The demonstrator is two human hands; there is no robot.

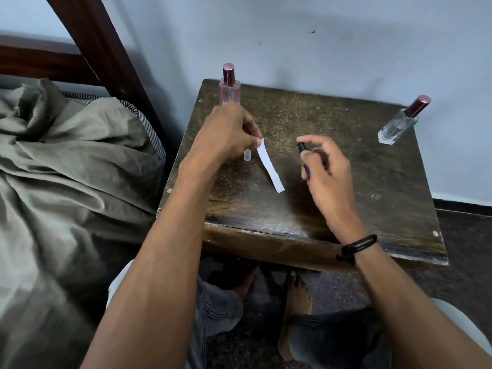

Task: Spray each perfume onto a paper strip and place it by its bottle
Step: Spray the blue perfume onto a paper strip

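Note:
My left hand (229, 134) pinches the top end of a white paper strip (270, 166), which hangs down over the dark wooden table (372, 187). My right hand (324, 166) grips a small dark spray vial (303, 155), its black nozzle pointing toward the strip a short way to its left. A small clear cap (247, 155) stands on the table just below my left hand. A pink perfume bottle (229, 86) stands at the back left corner, partly behind my left hand. A clear bottle (402, 122) with a dark red cap stands at the back right.
A bed with a rumpled grey sheet (66, 166) and a dark wooden frame (106, 49) lies left of the table. The wall (319, 35) rises right behind the table. My bare feet (295, 296) rest on dark carpet under the front edge.

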